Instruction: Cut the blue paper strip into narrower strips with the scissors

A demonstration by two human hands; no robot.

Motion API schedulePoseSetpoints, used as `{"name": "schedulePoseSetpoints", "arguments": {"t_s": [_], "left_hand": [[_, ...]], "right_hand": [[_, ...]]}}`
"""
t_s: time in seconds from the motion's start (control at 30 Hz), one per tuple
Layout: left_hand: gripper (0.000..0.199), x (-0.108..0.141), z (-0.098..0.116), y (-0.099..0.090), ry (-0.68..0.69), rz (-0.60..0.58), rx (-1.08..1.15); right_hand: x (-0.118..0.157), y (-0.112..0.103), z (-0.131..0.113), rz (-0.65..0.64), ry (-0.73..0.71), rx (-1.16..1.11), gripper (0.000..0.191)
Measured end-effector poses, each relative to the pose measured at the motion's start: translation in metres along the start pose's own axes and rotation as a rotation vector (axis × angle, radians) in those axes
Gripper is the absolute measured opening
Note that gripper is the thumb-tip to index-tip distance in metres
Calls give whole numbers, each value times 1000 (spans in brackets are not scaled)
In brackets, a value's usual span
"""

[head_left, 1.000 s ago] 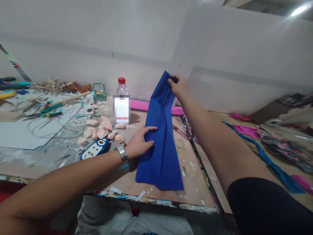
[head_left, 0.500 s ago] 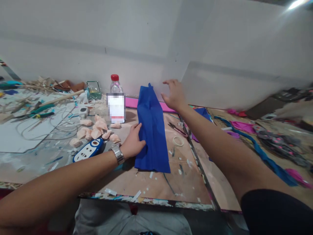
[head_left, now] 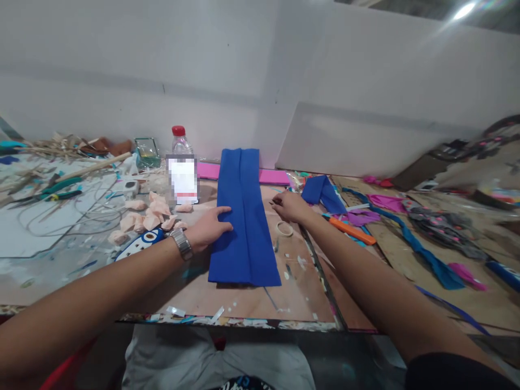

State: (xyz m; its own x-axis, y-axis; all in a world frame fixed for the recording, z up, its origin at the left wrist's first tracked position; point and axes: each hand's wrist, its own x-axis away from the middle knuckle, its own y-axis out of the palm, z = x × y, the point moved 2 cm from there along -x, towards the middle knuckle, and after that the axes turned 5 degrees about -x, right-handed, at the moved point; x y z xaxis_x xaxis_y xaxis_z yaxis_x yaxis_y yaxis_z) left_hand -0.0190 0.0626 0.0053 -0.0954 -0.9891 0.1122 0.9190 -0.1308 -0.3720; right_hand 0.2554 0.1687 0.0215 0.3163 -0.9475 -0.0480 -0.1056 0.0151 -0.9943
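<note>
A long blue sheet (head_left: 244,227) with a lengthwise crease lies flat on the work table, its far end over a pink strip (head_left: 274,177). My left hand (head_left: 207,230), with a metal watch at the wrist, rests on the sheet's left edge, thumb and forefinger spread. To the right of the sheet, my right hand (head_left: 289,207) is closed in a pinch on the small snips, which are mostly hidden by the fingers. A cream tape ring (head_left: 284,229) lies just below that hand.
At the left are crumpled peach pieces (head_left: 152,211), a blue-and-white power strip (head_left: 140,242), a red-capped bottle (head_left: 182,142) and green-handled pliers (head_left: 60,187). On the right lie an orange cutter (head_left: 351,231), folded blue material (head_left: 323,192) and a teal strip (head_left: 410,238).
My right hand has come down from above the table to the snips and closed. The blue sheet's far end now lies flatter and wider. The view has shifted right.
</note>
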Motion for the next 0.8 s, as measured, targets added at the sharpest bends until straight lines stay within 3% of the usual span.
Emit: {"name": "schedulePoseSetpoints", "arguments": {"t_s": [0.1, 0.27, 0.4, 0.57, 0.67, 0.8], "left_hand": [[63, -2, 5, -4, -49, -80, -13], [53, -19, 9, -21, -61, -108, -30], [53, -48, 4, -32, -83, -100, 29], [61, -85, 3, -28, -104, -136, 95], [62, -99, 7, -23, -105, -168, 118], [62, -106, 7, -20, -107, -210, 122]], "right_hand": [[2, -1, -5, 6, 56, -22, 37], [13, -4, -4, 48, 132, -19, 48], [24, -10, 6, -37, 209, -35, 33], [31, -17, 12, -143, 256, -103, 27], [35, -19, 12, -78, 262, -131, 22], [42, -15, 15, 104, 240, -181, 46]]}}
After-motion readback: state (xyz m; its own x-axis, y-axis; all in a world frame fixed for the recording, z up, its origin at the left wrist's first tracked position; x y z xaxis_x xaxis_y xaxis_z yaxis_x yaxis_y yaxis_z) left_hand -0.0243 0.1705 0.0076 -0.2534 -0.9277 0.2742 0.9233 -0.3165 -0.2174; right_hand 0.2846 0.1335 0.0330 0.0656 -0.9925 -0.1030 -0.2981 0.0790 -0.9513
